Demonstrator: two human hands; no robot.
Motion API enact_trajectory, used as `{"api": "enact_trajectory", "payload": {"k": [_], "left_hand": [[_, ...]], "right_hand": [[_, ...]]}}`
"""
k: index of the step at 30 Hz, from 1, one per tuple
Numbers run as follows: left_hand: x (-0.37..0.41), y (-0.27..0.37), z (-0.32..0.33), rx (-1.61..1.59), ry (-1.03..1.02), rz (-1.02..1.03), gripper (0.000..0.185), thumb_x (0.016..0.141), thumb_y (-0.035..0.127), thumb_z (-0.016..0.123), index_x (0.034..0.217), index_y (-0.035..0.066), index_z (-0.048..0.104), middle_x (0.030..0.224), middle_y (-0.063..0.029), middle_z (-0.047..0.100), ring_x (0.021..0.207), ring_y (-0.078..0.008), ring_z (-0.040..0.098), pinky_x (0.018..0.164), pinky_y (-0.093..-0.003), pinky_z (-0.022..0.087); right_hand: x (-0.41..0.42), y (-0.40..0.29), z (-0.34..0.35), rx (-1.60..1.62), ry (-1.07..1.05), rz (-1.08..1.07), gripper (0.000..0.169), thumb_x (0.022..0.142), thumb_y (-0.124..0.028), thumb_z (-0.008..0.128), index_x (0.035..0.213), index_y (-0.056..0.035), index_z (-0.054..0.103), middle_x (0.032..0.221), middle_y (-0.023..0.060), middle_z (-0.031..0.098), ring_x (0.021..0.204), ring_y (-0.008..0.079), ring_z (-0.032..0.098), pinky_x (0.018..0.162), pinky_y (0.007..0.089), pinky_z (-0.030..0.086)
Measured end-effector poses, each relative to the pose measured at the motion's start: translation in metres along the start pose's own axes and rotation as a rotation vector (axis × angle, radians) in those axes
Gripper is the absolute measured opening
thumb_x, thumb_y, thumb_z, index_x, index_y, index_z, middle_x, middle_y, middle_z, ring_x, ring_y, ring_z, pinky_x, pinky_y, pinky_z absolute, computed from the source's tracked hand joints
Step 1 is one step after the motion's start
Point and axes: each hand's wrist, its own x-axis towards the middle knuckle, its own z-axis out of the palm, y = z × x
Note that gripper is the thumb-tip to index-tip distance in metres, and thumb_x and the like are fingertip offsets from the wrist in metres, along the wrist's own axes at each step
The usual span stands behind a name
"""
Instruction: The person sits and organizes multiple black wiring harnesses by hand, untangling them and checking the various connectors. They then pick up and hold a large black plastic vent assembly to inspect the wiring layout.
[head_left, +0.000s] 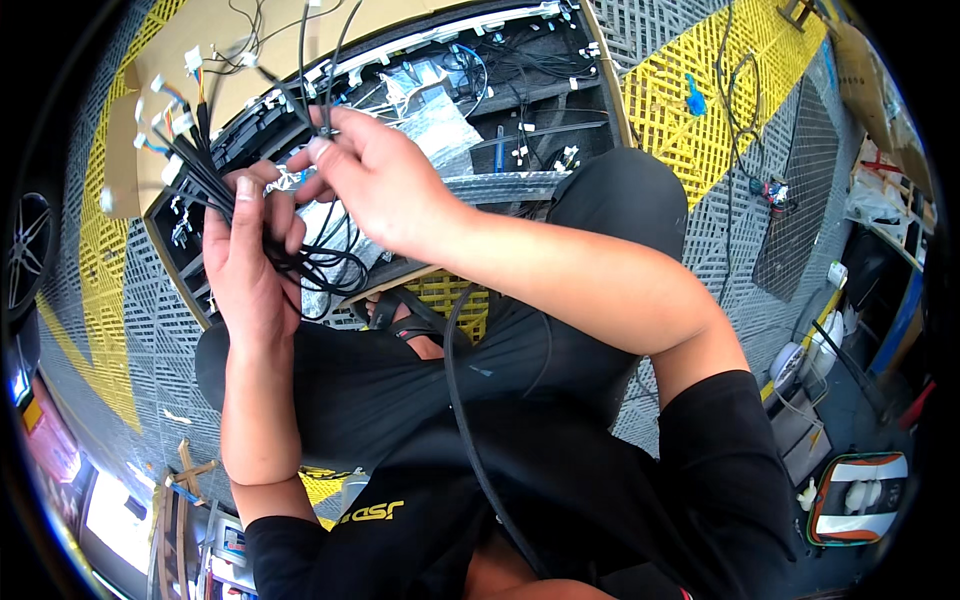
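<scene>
My left hand (251, 232) grips a bundle of black cables (206, 169). White plug connectors (182, 122) with coloured wires fan out from the bundle's upper end, and loops of black cable (322, 266) hang below the palm. Close beside it, my right hand (367, 169) pinches thin black cables (306, 60) between thumb and fingers; these run upward past the fingertips. Both hands are above an open cardboard box (615, 90) with dark foam inside. Clear plastic bags (442, 131), a long white strip (450, 28) and more wires with white connectors (525, 150) lie in it.
The box's cardboard flap (169, 75) spreads out at the upper left. Grey and yellow grid flooring (675, 67) surrounds my crouched legs. To the right are a loose black cable (731, 150), a blue scrap (695, 96) and a dark mat (796, 202). A car wheel (28, 247) shows far left.
</scene>
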Motion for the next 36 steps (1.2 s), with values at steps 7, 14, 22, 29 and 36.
{"api": "enact_trajectory", "payload": {"k": [7, 14, 22, 29, 36], "left_hand": [[-0.002, -0.031, 0.011, 0.006, 0.067, -0.027, 0.038, 0.104, 0.018, 0.048, 0.136, -0.001, 0.046, 0.137, -0.0123, 0.053, 0.123, -0.0193, 0.054, 0.104, -0.0334, 0.045], [0.024, -0.019, 0.013, 0.092, 0.146, -0.03, 0.033, 0.104, 0.02, 0.049, 0.129, -0.001, 0.05, 0.132, -0.0178, 0.057, 0.109, -0.0215, 0.061, 0.091, -0.0342, 0.052], [0.039, -0.008, -0.014, -0.14, 0.097, -0.064, 0.028, 0.102, 0.022, 0.053, 0.119, -0.001, 0.054, 0.073, 0.0033, 0.04, 0.054, -0.0036, 0.033, 0.048, -0.0209, 0.028], [0.035, -0.003, -0.027, -0.115, 0.183, -0.079, 0.022, 0.104, 0.02, 0.047, 0.113, 0.001, 0.053, 0.069, 0.005, 0.034, 0.051, -0.0027, 0.028, 0.046, -0.0192, 0.025], [0.038, -0.008, -0.046, -0.144, 0.055, -0.028, 0.027, 0.105, 0.018, 0.046, 0.119, -0.004, 0.05, 0.071, 0.0043, 0.034, 0.053, -0.0029, 0.029, 0.048, -0.0198, 0.026]], "right_hand": [[-0.014, 0.017, 0.003, -0.762, 0.14, -0.536, 0.043, 0.092, -0.014, 0.06, 0.133, -0.0026, 0.054, 0.129, 0.0169, 0.05, 0.112, 0.0347, 0.055, 0.097, 0.04, 0.046], [0.006, -0.014, -0.045, -1.035, -0.326, -0.574, 0.036, 0.089, -0.03, 0.063, 0.118, -0.0096, 0.067, 0.121, 0.012, 0.063, 0.108, 0.0314, 0.059, 0.096, 0.0418, 0.047], [0.091, -0.063, -0.305, -2.045, 0.275, -0.074, 0.026, 0.089, -0.029, 0.061, 0.113, -0.0253, 0.071, 0.107, 0.0108, 0.071, 0.099, 0.03, 0.068, 0.086, 0.0434, 0.054], [0.094, -0.028, -0.326, -2.231, 0.06, 0.358, 0.039, 0.087, -0.013, 0.061, 0.122, -0.0315, 0.066, 0.118, 0.0072, 0.068, 0.113, 0.0266, 0.063, 0.094, 0.0412, 0.052], [0.096, -0.045, -0.275, -2.275, -0.059, 0.211, 0.021, 0.079, -0.014, 0.063, 0.097, -0.0128, 0.073, 0.099, 0.0159, 0.071, 0.096, 0.0332, 0.068, 0.083, 0.0446, 0.055]]}}
